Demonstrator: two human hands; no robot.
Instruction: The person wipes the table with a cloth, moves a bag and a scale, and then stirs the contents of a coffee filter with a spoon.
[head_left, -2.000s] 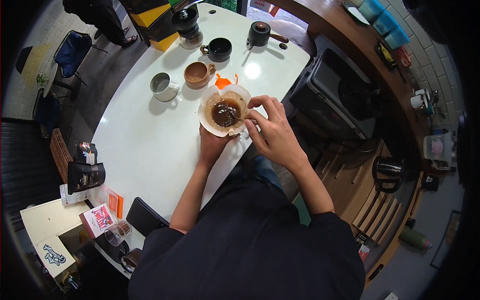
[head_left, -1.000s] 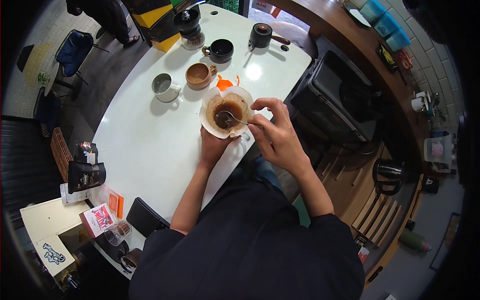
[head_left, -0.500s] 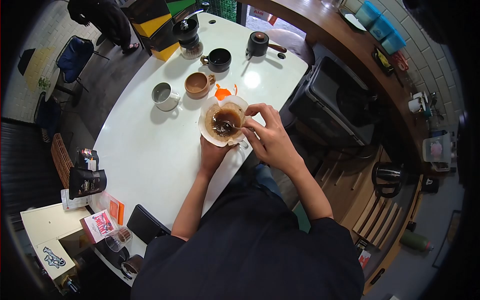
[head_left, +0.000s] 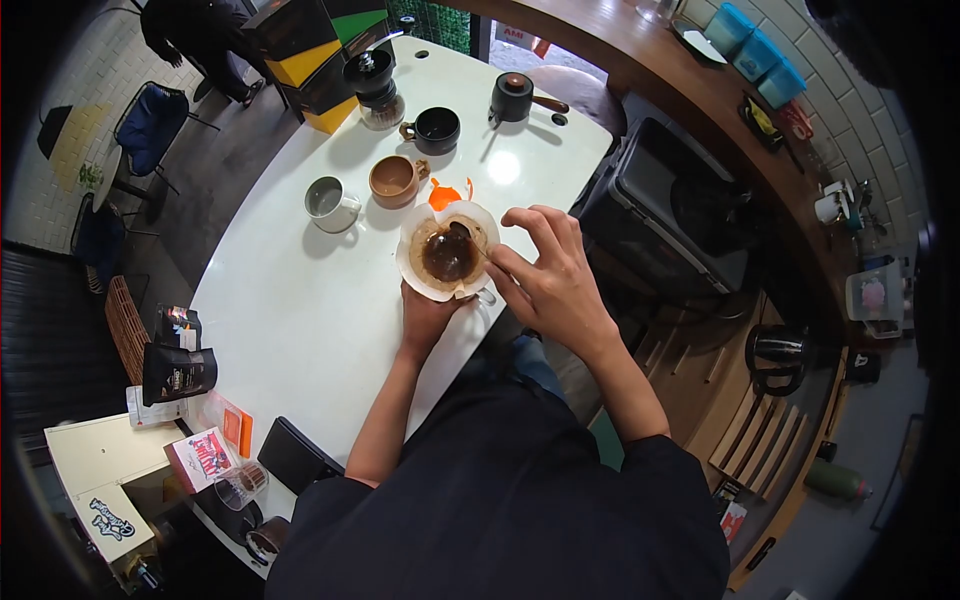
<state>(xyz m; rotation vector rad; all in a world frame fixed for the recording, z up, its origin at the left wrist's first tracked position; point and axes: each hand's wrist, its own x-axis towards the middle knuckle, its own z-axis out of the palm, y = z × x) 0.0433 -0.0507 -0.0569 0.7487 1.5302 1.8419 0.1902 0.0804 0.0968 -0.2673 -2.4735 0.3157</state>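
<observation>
A white paper filter [head_left: 412,262] with wet brown coffee [head_left: 447,257] inside stands near the table edge closest to me. My left hand [head_left: 428,312] is closed around what holds the filter, mostly hidden beneath the paper. Above the filter's right side, my right hand [head_left: 550,275] pinches the thin handle of a small spoon [head_left: 460,231], its bowl near the far side of the coffee. Just beyond the filter lies an orange object [head_left: 446,195]. Past it are a grey-white mug [head_left: 329,205], a brown cup [head_left: 395,181] and a black cup [head_left: 435,131].
The white table [head_left: 280,300] also bears a grinder [head_left: 375,88], a black pot with wooden handle [head_left: 513,97], black pouches [head_left: 180,372] and a tablet [head_left: 290,452]. A person [head_left: 205,40] stands far left. At right are a dark bin [head_left: 670,200] and a black kettle [head_left: 777,358].
The spoon's bowl has moved from the middle of the coffee toward its far side. My right hand has shifted slightly to the right. My left hand keeps its hold.
</observation>
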